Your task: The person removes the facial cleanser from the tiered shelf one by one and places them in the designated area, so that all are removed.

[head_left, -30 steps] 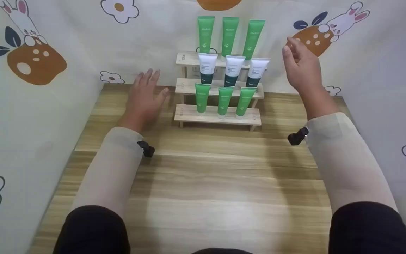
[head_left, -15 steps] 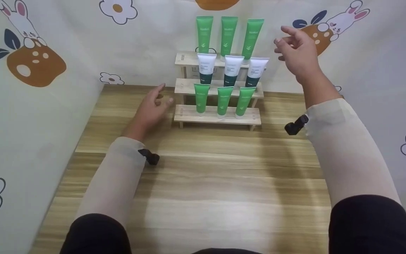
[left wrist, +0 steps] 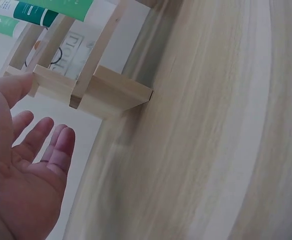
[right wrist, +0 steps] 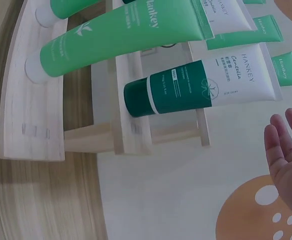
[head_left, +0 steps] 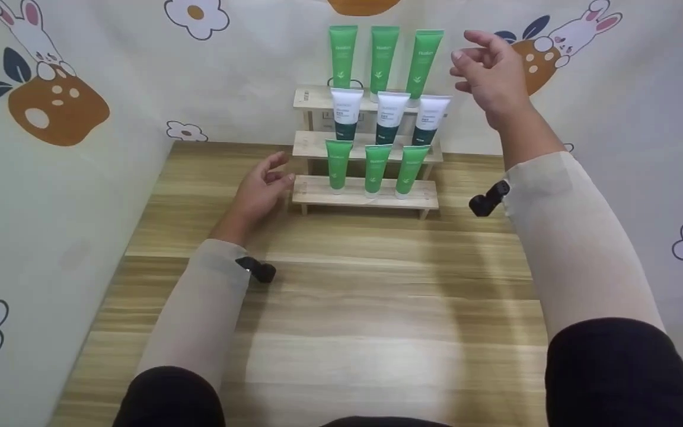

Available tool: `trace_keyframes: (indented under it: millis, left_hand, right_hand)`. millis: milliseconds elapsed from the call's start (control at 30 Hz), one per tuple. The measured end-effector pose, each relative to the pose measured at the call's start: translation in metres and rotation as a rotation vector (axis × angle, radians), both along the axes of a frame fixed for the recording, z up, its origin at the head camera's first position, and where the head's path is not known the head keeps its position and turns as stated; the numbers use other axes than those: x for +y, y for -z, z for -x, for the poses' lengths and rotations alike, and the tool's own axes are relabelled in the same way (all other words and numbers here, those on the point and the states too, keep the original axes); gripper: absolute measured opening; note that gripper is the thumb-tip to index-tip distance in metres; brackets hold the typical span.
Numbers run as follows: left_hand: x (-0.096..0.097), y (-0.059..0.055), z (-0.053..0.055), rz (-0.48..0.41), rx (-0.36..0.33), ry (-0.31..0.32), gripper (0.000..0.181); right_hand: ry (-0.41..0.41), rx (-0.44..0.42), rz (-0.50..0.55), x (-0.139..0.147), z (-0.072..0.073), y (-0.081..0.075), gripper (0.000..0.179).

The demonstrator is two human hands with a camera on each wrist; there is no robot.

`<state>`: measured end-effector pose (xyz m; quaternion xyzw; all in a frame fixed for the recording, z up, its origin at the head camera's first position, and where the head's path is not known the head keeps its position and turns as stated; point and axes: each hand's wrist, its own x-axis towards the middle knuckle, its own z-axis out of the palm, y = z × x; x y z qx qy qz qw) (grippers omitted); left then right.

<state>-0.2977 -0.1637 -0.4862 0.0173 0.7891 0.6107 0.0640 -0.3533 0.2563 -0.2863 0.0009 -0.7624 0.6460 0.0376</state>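
A three-tier wooden rack [head_left: 310, 188] stands at the back of the table, with green tubes on its top and bottom tiers and white tubes with dark green caps on the middle one. Just left of the bottom tier is my left hand [head_left: 261, 193], fingers loosely bent and holding nothing; the left wrist view shows its palm [left wrist: 25, 185] beside the rack's end. My right hand [head_left: 495, 80] hangs in the air, right of the top-tier green tube [head_left: 424, 62], with relaxed fingers and nothing in them. In the right wrist view a white tube [right wrist: 201, 82] stands apart from its fingertips.
Patterned cloth walls [head_left: 246, 71] close in the back and both sides. The wood-grain table [head_left: 341, 284] stretches in front of the rack. Black wrist cameras [head_left: 490, 198] sit on both sleeves.
My left hand has come off its flat pose left of the rack and moved right, close to the bottom tier. My right hand has risen and shifted left toward the top tier. The tubes stay put.
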Motion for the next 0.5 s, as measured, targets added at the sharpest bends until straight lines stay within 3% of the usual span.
trace_keyframes:
  millis: [267,500]
  left_hand:
    - [0.002,0.001,-0.004,0.000,-0.042,0.027,0.065]
    - [0.007,0.003,-0.008,-0.007,-0.087,0.032,0.067]
  right_hand:
    - [0.001,-0.022,0.031,-0.010,0.004,-0.011,0.052]
    - [-0.020,-0.039,0.002,-0.018,0.010,-0.008,0.050]
